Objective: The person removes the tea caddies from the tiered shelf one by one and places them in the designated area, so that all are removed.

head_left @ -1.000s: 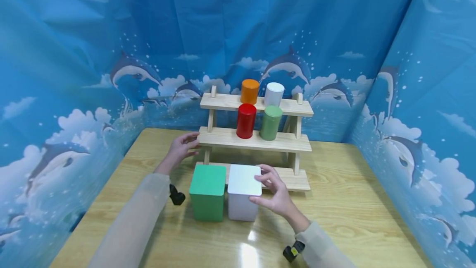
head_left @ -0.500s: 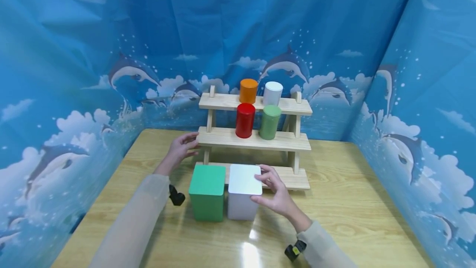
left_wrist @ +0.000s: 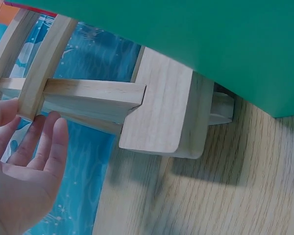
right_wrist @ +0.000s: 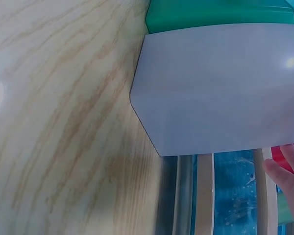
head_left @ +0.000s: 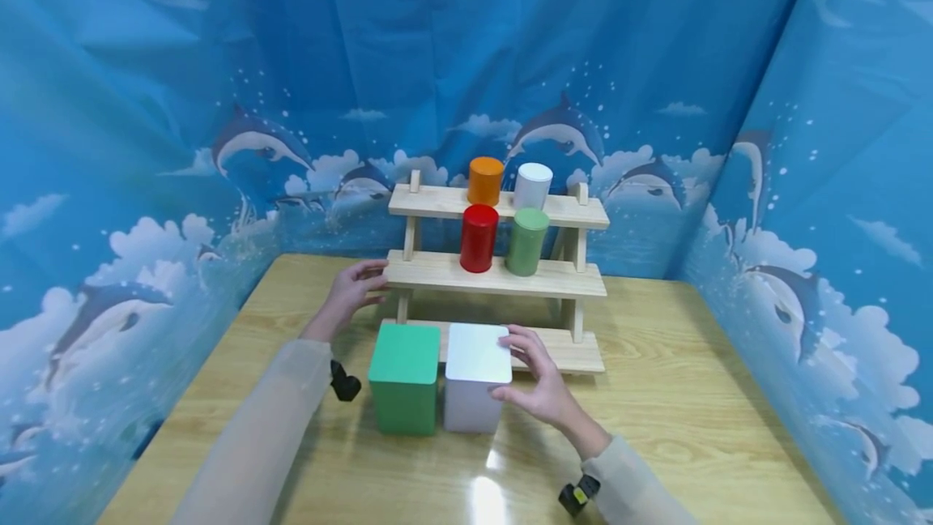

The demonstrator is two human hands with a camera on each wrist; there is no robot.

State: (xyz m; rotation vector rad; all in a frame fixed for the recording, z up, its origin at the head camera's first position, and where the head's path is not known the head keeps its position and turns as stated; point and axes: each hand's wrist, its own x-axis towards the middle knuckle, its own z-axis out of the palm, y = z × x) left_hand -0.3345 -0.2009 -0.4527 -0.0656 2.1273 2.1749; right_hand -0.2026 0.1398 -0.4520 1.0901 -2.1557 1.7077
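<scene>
The right hand [head_left: 535, 375] rests against the right side of a white box [head_left: 477, 355], its fingers at the top edge and its thumb toward the front face. A green box [head_left: 405, 367] stands just left of it on the table. My left hand [head_left: 350, 294] is at the left end of the middle shelf of a wooden three-tier stand [head_left: 437, 272]. In the left wrist view the hand's fingers and thumb [left_wrist: 7, 110] lie on either side of the shelf's end, loosely bent. Only fingertips of the right hand [right_wrist: 291, 176] show in the right wrist view.
Orange [head_left: 486, 182] and white [head_left: 533, 186] cylinders stand on the top shelf. Red [head_left: 479, 239] and light green [head_left: 527, 243] cylinders stand on the middle shelf. The boxes partly hide the bottom shelf [head_left: 564, 351]. A blue dolphin curtain [head_left: 437, 63] surrounds the wooden table [head_left: 678, 428].
Both hands keep their places at the shelf end and the white box. The whole head view has shifted very slightly; boxes, cylinders and stand stay put.
</scene>
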